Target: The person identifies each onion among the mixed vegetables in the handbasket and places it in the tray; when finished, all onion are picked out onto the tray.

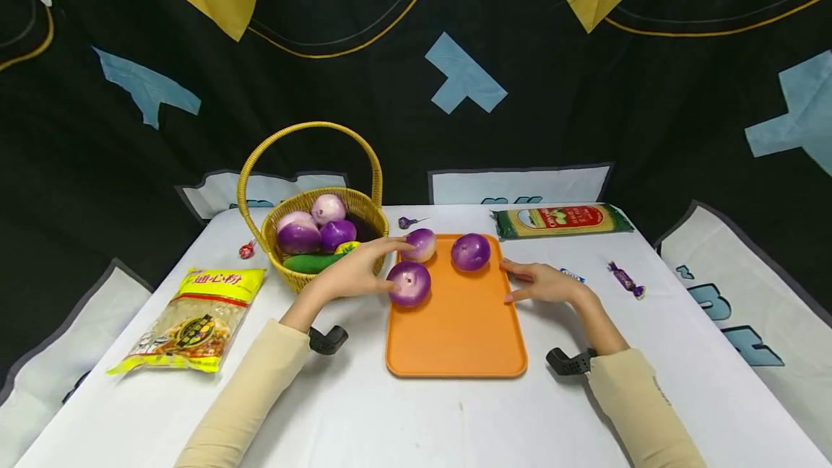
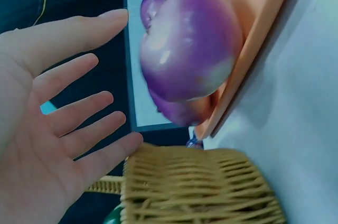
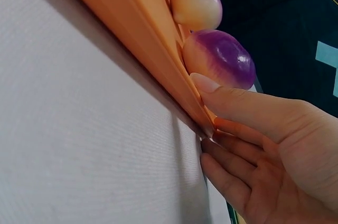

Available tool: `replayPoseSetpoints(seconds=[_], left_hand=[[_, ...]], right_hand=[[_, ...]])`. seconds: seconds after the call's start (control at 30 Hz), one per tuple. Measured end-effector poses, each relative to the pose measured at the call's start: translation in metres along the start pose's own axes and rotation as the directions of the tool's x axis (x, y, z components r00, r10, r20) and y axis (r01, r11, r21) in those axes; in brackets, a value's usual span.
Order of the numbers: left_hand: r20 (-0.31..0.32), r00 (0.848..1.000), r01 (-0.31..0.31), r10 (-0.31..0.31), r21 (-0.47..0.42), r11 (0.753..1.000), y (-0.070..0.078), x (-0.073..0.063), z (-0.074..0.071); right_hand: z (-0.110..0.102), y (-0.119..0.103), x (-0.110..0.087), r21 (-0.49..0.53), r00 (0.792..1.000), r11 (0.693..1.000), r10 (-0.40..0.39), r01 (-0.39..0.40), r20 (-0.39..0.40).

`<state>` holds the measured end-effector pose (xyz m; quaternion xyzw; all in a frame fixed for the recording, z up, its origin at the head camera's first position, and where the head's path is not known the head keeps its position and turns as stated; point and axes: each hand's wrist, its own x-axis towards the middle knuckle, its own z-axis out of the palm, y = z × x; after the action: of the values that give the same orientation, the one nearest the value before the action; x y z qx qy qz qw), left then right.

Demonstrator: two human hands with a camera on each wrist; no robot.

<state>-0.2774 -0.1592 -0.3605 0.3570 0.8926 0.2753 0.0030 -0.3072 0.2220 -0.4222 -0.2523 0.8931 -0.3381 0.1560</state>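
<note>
While an orange tray [image 1: 455, 338] sits near the middle of the counter [image 1: 422, 425], three purple onions [image 1: 470, 253] rest on its far half, two by its left edge. The left hand [image 1: 354, 269] reaches beside those two, its fingers spread and, by the wrist view, just apart from the nearest. The right hand [image 1: 542, 282] touches the tray's right rim, its fingers extended and parted. Left of the tray, a wicker basket [image 1: 296, 279] holds more onions [image 1: 336, 235], a green cucumber [image 1: 312, 263] and a yellow-and-green vegetable [image 1: 348, 247].

A white cloth covers the counter; a black curtain [image 1: 364, 92] hangs behind. A yellow bag [image 1: 193, 320] lies near the left edge, and a green packet [image 1: 564, 221] along the far right edge, with a purple-wrapped sweet [image 1: 627, 280] nearer. Open room runs between the two forearms, from the tray's near edge toward the person.
</note>
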Motion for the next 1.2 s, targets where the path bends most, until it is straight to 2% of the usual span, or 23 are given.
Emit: replayPoseSetpoints(seconds=[0.23,0.37,0.53,0.7,0.97,1.2], left_hand=[[-0.045,0.999,-0.012,0.013,0.035,0.999,0.004,-0.012,-0.023],[-0.067,0.998,-0.006,0.009,0.051,0.999,-0.002,-0.022,-0.040],[-0.083,0.995,0.061,-0.055,0.062,0.996,-0.019,-0.031,-0.058],[-0.101,0.987,0.135,-0.127,0.077,0.988,-0.038,-0.034,-0.068],[-0.163,0.970,0.212,-0.179,0.214,0.954,-0.073,-0.041,-0.084],[-0.186,0.951,0.290,-0.247,0.257,0.922,-0.088,-0.044,-0.086]], right_hand=[[0.000,0.001,0.000,0.013,1.000,1.000,0.007,-0.007,0.008],[0.000,0.002,0.002,0.004,1.000,1.000,0.008,-0.008,0.008],[0.000,0.000,0.002,-0.008,1.000,1.000,0.011,-0.011,0.009],[-0.001,0.001,0.000,-0.021,1.000,1.000,0.004,-0.004,0.003],[-0.001,0.003,0.001,0.000,1.000,1.000,-0.025,0.025,0.018],[-0.001,0.002,0.001,-0.003,0.999,0.999,-0.037,0.037,0.010]])
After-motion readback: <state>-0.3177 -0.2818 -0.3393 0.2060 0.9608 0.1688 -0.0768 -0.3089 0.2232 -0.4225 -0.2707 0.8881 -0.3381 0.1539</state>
